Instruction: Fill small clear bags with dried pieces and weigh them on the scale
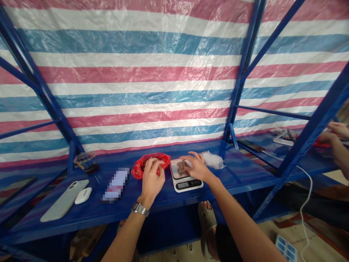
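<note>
My left hand (151,178), with a metal watch on its wrist, rests at the near rim of a red plastic bag (139,168) that holds dark brownish pieces; its fingers are curled into the bag's opening in a pinch. My right hand (196,166) lies over the white kitchen scale (188,183), fingers bent down on a small brownish heap (180,167) on the scale's plate. What the fingertips hold is hidden.
On the blue metal shelf (231,174) lie a pile of clear small bags (214,159), a white phone (65,200), a white earbud case (83,195), a blurred-out item (116,184) and a dark object in clear wrap (86,162). Another person's hands (335,136) work on the shelf at right. A white cable (305,196) hangs down.
</note>
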A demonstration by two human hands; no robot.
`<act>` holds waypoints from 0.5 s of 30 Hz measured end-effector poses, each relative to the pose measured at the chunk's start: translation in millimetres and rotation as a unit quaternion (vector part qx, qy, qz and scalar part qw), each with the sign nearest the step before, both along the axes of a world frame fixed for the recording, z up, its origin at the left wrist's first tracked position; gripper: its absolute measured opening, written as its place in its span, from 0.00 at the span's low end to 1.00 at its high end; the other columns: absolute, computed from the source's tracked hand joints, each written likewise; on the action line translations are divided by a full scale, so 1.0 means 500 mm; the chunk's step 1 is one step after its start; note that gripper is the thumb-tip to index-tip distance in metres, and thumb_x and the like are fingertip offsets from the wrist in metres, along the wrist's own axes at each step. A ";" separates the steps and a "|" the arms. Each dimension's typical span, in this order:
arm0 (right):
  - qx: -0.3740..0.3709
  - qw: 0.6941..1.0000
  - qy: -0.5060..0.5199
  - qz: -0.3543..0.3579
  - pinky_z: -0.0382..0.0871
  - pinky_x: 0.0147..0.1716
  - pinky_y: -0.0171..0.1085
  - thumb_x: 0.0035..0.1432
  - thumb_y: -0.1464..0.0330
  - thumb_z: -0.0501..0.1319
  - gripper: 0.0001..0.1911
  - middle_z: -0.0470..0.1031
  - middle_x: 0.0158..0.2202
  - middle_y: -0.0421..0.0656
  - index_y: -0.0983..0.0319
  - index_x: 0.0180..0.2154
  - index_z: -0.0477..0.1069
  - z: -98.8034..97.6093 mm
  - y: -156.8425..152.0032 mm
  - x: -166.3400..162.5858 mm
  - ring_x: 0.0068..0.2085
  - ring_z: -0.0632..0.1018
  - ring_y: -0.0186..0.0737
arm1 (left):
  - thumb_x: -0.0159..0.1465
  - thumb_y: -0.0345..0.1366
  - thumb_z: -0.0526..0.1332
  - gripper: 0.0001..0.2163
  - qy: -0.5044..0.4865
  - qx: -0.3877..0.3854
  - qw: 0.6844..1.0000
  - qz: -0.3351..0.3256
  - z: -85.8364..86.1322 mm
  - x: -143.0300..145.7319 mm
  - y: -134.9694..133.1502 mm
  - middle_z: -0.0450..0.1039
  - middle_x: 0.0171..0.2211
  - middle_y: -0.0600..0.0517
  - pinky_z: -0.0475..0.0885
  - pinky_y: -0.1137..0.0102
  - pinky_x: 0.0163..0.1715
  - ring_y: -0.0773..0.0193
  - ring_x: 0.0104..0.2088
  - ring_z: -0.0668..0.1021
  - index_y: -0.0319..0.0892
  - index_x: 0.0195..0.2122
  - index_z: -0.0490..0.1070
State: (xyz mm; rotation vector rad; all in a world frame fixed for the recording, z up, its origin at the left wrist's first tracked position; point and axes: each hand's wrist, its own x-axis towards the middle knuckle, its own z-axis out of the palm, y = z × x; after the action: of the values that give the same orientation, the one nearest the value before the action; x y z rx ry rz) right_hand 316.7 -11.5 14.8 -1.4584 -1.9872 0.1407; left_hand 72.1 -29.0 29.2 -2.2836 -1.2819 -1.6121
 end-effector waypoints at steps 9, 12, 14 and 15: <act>0.027 0.978 0.135 0.154 0.68 0.57 0.47 0.57 0.75 0.65 0.22 0.81 0.49 0.44 0.54 0.53 0.77 0.051 -0.025 -0.055 0.52 0.78 0.46 | 0.66 0.44 0.64 0.21 -0.197 -0.236 0.935 -0.176 -0.016 0.049 0.000 0.77 0.50 0.44 0.76 0.61 0.47 0.56 0.46 0.80 0.45 0.58 0.68; 0.030 0.960 0.194 0.198 0.68 0.57 0.45 0.58 0.72 0.65 0.22 0.78 0.53 0.44 0.53 0.54 0.76 0.065 -0.040 -0.084 0.54 0.77 0.44 | 0.64 0.47 0.66 0.20 -0.255 -0.354 0.859 -0.268 -0.020 0.051 0.010 0.80 0.46 0.44 0.77 0.65 0.39 0.56 0.42 0.82 0.42 0.52 0.73; 0.026 0.951 0.247 0.185 0.70 0.57 0.45 0.57 0.68 0.67 0.27 0.73 0.60 0.45 0.52 0.59 0.72 0.064 -0.041 -0.095 0.57 0.76 0.44 | 0.60 0.46 0.69 0.18 -0.295 -0.374 0.835 -0.276 -0.018 0.045 0.014 0.81 0.46 0.44 0.76 0.66 0.39 0.56 0.43 0.82 0.41 0.48 0.75; 0.012 0.945 0.279 0.170 0.72 0.54 0.44 0.56 0.66 0.68 0.31 0.71 0.61 0.46 0.51 0.61 0.69 0.061 -0.038 -0.096 0.56 0.76 0.44 | 0.59 0.45 0.71 0.19 -0.321 -0.374 0.826 -0.274 -0.015 0.041 0.014 0.81 0.47 0.44 0.76 0.66 0.41 0.56 0.44 0.82 0.42 0.48 0.76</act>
State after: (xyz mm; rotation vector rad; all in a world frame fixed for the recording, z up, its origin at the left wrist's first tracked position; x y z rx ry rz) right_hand 268.4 -30.3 45.1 -0.9091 -1.7280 0.6075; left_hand 92.7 -21.9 21.6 -2.8591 -1.7371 -2.6243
